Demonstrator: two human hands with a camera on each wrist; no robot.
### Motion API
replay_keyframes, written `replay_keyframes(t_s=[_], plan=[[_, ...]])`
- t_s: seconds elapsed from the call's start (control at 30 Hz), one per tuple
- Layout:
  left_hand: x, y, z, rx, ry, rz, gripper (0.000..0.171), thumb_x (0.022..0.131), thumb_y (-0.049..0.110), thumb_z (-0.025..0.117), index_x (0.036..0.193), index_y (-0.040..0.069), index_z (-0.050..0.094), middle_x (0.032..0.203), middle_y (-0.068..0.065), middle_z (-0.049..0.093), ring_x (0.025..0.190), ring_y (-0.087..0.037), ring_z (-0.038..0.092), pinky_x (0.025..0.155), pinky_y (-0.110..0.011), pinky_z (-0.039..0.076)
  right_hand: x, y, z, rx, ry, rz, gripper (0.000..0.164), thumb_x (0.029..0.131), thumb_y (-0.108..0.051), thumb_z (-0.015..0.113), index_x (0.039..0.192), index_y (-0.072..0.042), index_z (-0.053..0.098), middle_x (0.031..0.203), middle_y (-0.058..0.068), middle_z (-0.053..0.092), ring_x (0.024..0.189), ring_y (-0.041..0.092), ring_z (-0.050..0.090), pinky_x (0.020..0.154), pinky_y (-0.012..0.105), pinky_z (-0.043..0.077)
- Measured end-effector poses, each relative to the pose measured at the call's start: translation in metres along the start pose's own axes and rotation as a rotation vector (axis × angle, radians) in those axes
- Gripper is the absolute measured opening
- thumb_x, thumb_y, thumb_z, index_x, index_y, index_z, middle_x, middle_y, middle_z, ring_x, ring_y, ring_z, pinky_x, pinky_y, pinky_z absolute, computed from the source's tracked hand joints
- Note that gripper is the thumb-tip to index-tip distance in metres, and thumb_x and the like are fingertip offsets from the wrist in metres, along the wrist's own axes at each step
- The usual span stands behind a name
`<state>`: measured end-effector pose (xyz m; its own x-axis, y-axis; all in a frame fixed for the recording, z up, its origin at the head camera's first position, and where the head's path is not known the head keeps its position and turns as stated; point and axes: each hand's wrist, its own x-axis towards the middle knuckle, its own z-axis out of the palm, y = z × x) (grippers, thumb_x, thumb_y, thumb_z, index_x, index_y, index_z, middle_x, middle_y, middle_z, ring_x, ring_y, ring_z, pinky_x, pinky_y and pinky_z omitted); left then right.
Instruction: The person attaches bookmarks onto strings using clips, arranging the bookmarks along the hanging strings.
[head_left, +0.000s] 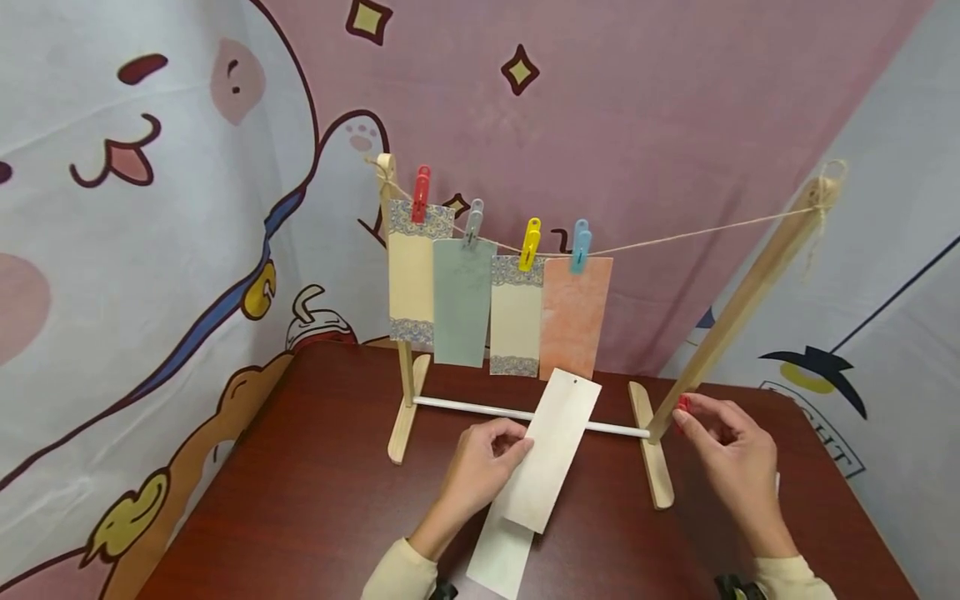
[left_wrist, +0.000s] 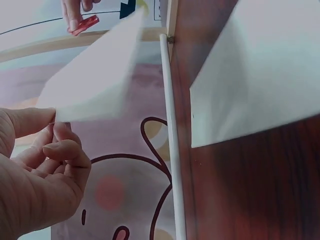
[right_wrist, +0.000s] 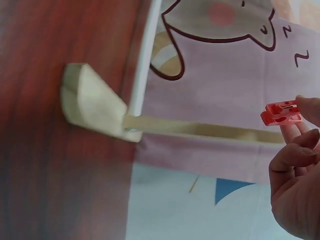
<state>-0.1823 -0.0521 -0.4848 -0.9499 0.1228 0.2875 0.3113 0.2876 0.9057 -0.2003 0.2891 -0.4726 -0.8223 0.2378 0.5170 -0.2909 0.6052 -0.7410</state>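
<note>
My left hand (head_left: 483, 462) pinches the left edge of a pale card (head_left: 558, 450) with a small hole near its top, tilted above the table. Under it, a second pale card (head_left: 502, 554) lies on the table. Between thumb and fingers my right hand (head_left: 738, 450) holds a small red clothespin (right_wrist: 282, 112), near the right post. On the twine (head_left: 697, 235) hang a patterned card (head_left: 411, 279) under a red clothespin (head_left: 421, 193), a green card (head_left: 463, 308) under a grey one, another patterned card (head_left: 515, 325) under a yellow one, and an orange card (head_left: 573, 317) under a blue one.
The wooden stand has a left post (head_left: 407, 375), a leaning right post (head_left: 738, 317), two feet and a white crossbar (head_left: 472, 407) low between them. It stands on a dark red-brown table (head_left: 300, 500). A cartoon-printed cloth (head_left: 600, 125) hangs behind.
</note>
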Motion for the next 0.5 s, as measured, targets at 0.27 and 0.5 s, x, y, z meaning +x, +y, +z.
replay_keyframes(t_s=[0.27,0.5], plan=[[0.004,0.006,0.008,-0.05,0.035,-0.012,0.006,0.094,0.005,0.086,0.097,0.01,0.084,0.074,0.009,0.064,0.064,-0.006,0.048,0.059,-0.019,0.037,0.012,-0.044,0.003,0.06,0.049,-0.07,0.026,0.09,0.009,0.085,0.115,0.002,0.081,0.085,0.005,0.059,0.068,0.01,0.044,0.057,0.021,0.032],[0.011,0.015,0.014,-0.093,0.07,0.006,0.005,0.094,0.005,0.085,0.099,0.008,0.085,0.079,0.009,0.072,0.066,-0.006,0.051,0.061,-0.02,0.04,0.025,-0.082,-0.004,0.14,0.082,-0.152,0.026,0.09,0.014,0.081,0.116,0.009,0.079,0.08,0.003,0.059,0.065,0.01,0.041,0.056,0.02,0.03]])
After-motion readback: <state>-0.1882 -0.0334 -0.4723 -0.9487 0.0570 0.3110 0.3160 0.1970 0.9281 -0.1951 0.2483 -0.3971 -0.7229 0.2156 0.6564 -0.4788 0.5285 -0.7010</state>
